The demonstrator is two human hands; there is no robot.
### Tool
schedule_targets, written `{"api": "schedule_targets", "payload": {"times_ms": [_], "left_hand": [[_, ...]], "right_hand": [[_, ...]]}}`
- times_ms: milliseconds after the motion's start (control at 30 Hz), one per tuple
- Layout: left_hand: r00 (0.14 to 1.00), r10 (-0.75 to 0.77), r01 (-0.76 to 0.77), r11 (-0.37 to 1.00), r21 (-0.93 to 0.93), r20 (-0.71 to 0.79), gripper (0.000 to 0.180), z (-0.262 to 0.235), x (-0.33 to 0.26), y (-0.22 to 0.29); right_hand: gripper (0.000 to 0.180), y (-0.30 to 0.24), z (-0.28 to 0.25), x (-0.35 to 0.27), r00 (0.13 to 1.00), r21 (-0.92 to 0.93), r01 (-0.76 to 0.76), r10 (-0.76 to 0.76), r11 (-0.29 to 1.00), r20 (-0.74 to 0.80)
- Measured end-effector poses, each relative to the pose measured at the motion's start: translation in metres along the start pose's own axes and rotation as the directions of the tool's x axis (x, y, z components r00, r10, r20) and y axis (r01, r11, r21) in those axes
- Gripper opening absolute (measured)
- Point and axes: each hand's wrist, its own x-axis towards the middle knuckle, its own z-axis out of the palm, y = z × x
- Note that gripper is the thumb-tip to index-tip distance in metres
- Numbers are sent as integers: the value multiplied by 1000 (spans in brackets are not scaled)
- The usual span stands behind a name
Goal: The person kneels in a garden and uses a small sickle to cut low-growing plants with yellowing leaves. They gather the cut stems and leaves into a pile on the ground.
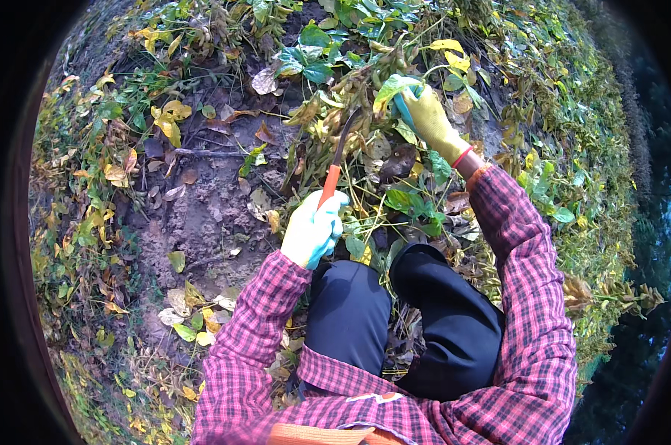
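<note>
My left hand, in a pale yellow and light blue glove, is closed round the orange handle of a sickle. The dark, curved blade points up and away, up against a bunch of bean plants with brownish-green pods. On the far side of the bunch, to the right, my right hand wears a yellow and teal glove. Its fingers are curled on the plants, partly hidden by a yellow-green leaf. Cut or bent stems and pods lie just right of the blade.
Bare, cracked soil strewn with fallen leaves lies left of my hands. Dense bean plants stand along the right, with more at the far side and left. My bent knees in dark trousers are close below the plants.
</note>
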Motion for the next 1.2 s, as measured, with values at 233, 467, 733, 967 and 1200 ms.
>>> {"api": "schedule_targets", "payload": {"times_ms": [233,467,733,967,1200], "left_hand": [[977,-138,119,985,122,161,34,-21,-25,6],[988,153,-155,987,45,34,26,-13,-17,-10],[754,579,-572,346,744,311,33,-14,-5,-31],[847,523,-134,42,990,92,26,-76,-5,-39],[877,477,1,114,994,-55,30,-110,-60,-37]], "right_hand": [[34,7,-19,10,829,151,-559,547,815,116],[29,49,-13,10,892,775,-286,452,564,1],[27,157,-13,-42,873,250,-417,462,874,-159],[74,185,-47,-67,569,-149,-813,823,563,4],[71,51,-2,4,989,-327,13,-61,945,-137]]}}
